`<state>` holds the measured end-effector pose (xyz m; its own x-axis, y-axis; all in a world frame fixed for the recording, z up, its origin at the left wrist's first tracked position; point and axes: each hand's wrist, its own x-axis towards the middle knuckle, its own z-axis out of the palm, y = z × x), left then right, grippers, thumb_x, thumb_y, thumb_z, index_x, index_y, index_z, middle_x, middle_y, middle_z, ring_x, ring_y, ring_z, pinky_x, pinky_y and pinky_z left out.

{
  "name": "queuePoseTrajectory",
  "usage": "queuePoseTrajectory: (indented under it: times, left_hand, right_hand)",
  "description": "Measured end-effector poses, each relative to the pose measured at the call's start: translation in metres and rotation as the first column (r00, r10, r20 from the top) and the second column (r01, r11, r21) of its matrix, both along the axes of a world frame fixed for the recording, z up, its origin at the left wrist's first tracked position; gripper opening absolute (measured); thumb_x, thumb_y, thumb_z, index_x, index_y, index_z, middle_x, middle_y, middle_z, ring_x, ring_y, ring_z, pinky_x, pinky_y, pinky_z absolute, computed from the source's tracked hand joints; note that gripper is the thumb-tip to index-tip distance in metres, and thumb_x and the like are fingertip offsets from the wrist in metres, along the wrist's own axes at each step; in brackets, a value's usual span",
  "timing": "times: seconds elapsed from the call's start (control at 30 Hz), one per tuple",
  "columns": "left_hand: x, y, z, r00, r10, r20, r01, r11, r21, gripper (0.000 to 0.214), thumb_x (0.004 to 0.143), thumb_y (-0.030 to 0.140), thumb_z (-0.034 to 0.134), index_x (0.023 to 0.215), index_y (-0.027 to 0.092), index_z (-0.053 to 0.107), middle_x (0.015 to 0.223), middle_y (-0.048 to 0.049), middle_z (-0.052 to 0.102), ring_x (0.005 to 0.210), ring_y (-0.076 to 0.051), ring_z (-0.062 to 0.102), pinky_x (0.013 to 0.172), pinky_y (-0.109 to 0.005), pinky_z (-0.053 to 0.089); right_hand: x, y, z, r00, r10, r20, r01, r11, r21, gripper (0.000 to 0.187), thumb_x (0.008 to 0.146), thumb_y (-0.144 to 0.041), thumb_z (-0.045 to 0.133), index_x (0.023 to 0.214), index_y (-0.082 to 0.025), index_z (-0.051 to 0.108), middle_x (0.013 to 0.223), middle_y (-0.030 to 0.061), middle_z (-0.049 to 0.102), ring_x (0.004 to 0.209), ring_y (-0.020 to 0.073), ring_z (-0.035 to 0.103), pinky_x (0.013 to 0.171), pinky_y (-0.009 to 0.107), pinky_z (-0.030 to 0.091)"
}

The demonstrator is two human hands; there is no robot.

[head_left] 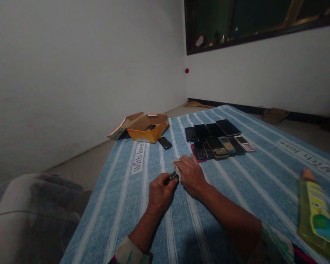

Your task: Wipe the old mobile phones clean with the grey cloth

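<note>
My left hand [161, 192] is closed on one end of a small dark phone [173, 175], held just above the blue striped cloth. A crumpled whitish cloth [177, 167] is in my right hand [191, 174], whose fingers press it against the phone's far end. Most of the phone is hidden by fingers and cloth. Beyond my right hand lie several phones in two rows, among them a gold-edged keypad phone [217, 147] and a large black one [228, 127]. A single dark keypad phone [165, 143] rests apart, near the box.
An open orange cardboard box [147, 135], with a dark phone inside, stands at the far left of the striped tablecloth [121, 205]. On the right lies a bottle of yellow-green liquid [316, 216]. A cloth-covered seat [30, 216] is at the left. White walls rise behind.
</note>
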<state>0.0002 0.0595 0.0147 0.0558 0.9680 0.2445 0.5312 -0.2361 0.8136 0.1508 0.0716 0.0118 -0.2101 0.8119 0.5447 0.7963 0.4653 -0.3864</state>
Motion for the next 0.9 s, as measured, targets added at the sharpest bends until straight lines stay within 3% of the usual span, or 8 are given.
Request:
queuePoseTrajectory:
  times: [0.17,0.3,0.43,0.67,0.8,0.9]
  left_hand:
    - [0.001,0.000,-0.001,0.999,0.008,0.033,-0.007,1.000,-0.029,0.022,0.070,0.038,0.065,0.071,0.017,0.070,0.064,-0.0004,0.066,0.062,-0.018,0.060,0.061,-0.028,0.046]
    - [0.001,0.000,0.000,1.000,0.008,0.013,-0.008,1.000,-0.012,0.017,0.071,0.032,0.061,0.070,0.017,0.069,0.065,0.0000,0.066,0.063,-0.017,0.060,0.064,-0.028,0.046]
    - [0.001,0.000,0.001,1.000,0.020,0.016,-0.020,1.000,-0.007,0.013,0.069,0.027,0.059,0.068,0.017,0.068,0.065,0.0002,0.066,0.063,-0.017,0.060,0.065,-0.028,0.045]
    - [0.003,-0.001,0.002,0.999,0.023,0.025,-0.021,0.999,-0.050,0.023,0.071,0.039,0.064,0.071,0.017,0.070,0.062,0.0006,0.064,0.060,-0.016,0.056,0.059,-0.027,0.043]
    - [0.002,0.001,0.000,1.000,0.016,0.009,-0.015,1.000,-0.018,0.017,0.071,0.032,0.061,0.067,0.017,0.067,0.061,0.0016,0.062,0.060,-0.015,0.056,0.061,-0.027,0.044]
    - [0.002,0.001,0.000,1.000,0.017,0.013,-0.018,1.000,0.005,0.014,0.069,0.028,0.058,0.065,0.017,0.065,0.061,0.0017,0.062,0.061,-0.015,0.057,0.063,-0.026,0.044]
  right_hand:
    - [0.011,0.009,-0.002,0.989,-0.144,-0.045,0.143,0.990,-0.017,0.031,0.093,-0.008,0.042,0.114,-0.013,0.064,0.110,0.0127,0.066,0.116,0.0267,0.053,0.108,0.047,0.031]
    - [-0.014,-0.006,-0.008,0.999,-0.038,0.000,0.038,0.993,0.110,0.026,0.092,-0.012,0.047,0.111,-0.012,0.065,0.113,0.0141,0.065,0.123,0.0287,0.049,0.111,0.048,0.030]
    - [-0.022,-0.013,-0.009,1.000,0.009,-0.008,-0.009,0.995,0.103,0.024,0.093,-0.014,0.049,0.111,-0.015,0.065,0.115,0.0117,0.065,0.126,0.0280,0.048,0.112,0.049,0.027]
    - [0.004,0.003,-0.006,0.985,-0.172,-0.017,0.172,0.985,0.022,0.035,0.092,-0.009,0.043,0.122,-0.012,0.061,0.121,0.0153,0.064,0.124,0.0280,0.051,0.109,0.049,0.032]
    - [-0.015,-0.009,-0.010,0.998,-0.066,0.013,0.064,0.993,0.101,0.029,0.092,-0.012,0.047,0.117,-0.012,0.063,0.122,0.0155,0.062,0.128,0.0292,0.047,0.113,0.049,0.027]
    - [-0.025,-0.016,-0.010,1.000,-0.004,0.006,0.003,0.996,0.086,0.027,0.093,-0.013,0.049,0.115,-0.013,0.063,0.122,0.0134,0.063,0.130,0.0284,0.046,0.114,0.050,0.024]
